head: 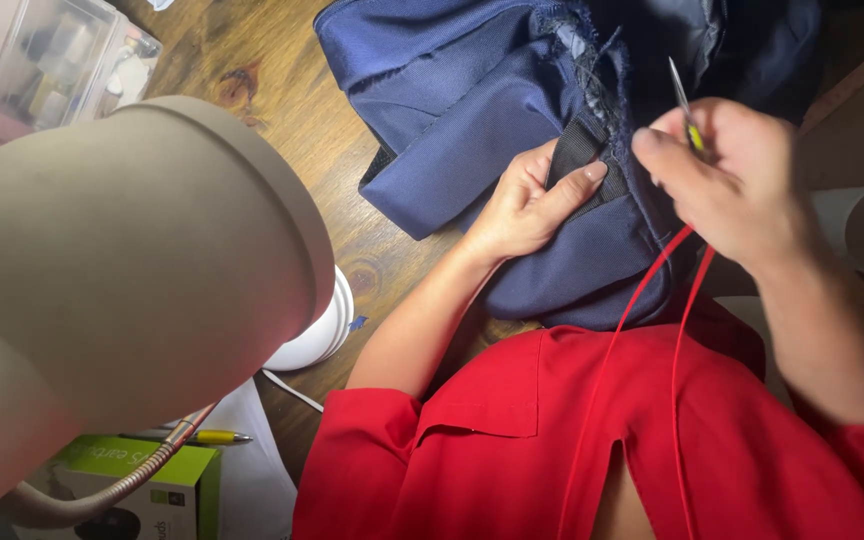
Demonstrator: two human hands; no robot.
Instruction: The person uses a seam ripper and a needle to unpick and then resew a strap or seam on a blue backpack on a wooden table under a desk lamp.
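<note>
Two hands at work on a navy blue fabric bag (pixel 472 130), which lies on the wooden table (pixel 252 70) toward its far edge, bunched and folded, with its near part drawn over the table's near edge against the person's red shirt (pixel 512 450); left hand (pixel 532 205) rests on the bag, fingers (pixel 567 190) curled and clamped on a black strap (pixel 577 150) at a frayed seam, thumb laid flat over the strap; right hand (pixel 727 175) just beside it, touching the fabric, fingers pinched together on a needle (pixel 682 100) with a yellow-green grip, metal tip pointing up and away; doubled red thread (pixel 642 300) hangs from the right hand in two strands down across the shirt; grey lamp shade (pixel 122 280) on a flexible neck fills the near-left of the view, close to the camera; white round object (pixel 322 335) partly hidden under the shade; clear plastic box (pixel 62 60) at the far-left corner, contents blurred; green carton (pixel 142 480) and yellow pen (pixel 207 437) at the near-left edge, lying on white paper (pixel 252 470).
</note>
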